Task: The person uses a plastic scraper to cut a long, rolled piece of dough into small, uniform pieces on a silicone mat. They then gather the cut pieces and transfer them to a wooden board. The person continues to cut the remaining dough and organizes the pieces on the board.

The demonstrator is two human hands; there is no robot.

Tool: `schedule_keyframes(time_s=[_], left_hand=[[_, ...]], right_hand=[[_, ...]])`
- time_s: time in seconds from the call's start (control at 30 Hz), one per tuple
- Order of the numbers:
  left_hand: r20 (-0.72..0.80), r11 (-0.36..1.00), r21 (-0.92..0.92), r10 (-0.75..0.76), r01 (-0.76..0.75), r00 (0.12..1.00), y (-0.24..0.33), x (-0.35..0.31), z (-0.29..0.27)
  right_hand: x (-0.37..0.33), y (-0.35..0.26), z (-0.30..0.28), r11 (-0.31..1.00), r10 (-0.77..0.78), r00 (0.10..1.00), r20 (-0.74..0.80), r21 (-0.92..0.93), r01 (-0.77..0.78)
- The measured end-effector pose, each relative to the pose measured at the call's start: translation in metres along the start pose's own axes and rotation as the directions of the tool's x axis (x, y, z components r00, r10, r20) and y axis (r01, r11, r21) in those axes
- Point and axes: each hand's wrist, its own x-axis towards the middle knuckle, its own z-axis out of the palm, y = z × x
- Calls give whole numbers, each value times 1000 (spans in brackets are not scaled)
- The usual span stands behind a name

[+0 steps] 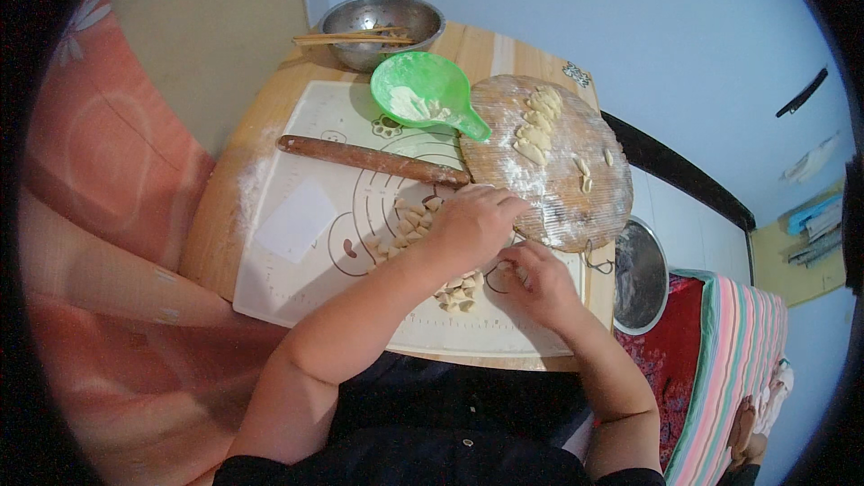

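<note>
My left hand (479, 223) reaches over the white mat, back upward, its fingers bent together at the near edge of the round ridged board (576, 207). Whatever its fingertips press or hold is hidden beneath them. Just right of it, my right hand (543, 286) has curled fingers and thumb drawn close; I cannot make out what is in them. Small cut dough pieces (459, 293) lie under and beside my left forearm, partly covered by it. On the floured board rest a row of shaped dough pieces (537, 126) and several smaller ones (585, 175).
A wooden rolling pin (369, 159) lies across the printed mat (297, 301), beyond a white card (295, 221). A green scoop (423, 76) of flour sits by the board. Behind stands a metal bowl (382, 11) with chopsticks across it. Another metal bowl (641, 279) is at right.
</note>
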Motion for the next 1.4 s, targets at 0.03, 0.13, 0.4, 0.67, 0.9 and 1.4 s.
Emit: schedule_keyframes(time_s=[0.03,0.13,0.4,0.67,0.9,1.4], left_hand=[[2,1000,-3,-30,30,1000,-2,-1,-2],[69,995,77,50,-56,996,-8,-4,9],[290,974,212,17,-82,957,-9,-11,21],[322,970,229,7,-85,947,-8,-11,20],[347,973,218,-10,-70,938,-7,-12,18],[383,977,205,-28,-55,923,-8,-9,17]], right_hand=[[-1,12,-1,994,41,997,-63,107,-34],[6,37,-24,980,172,960,-221,137,-144],[17,65,-43,962,268,955,-125,-6,-271],[10,88,-37,961,237,964,-123,176,-214],[19,75,-39,953,296,952,-76,96,-288],[60,101,-56,813,382,924,19,-481,-327]])
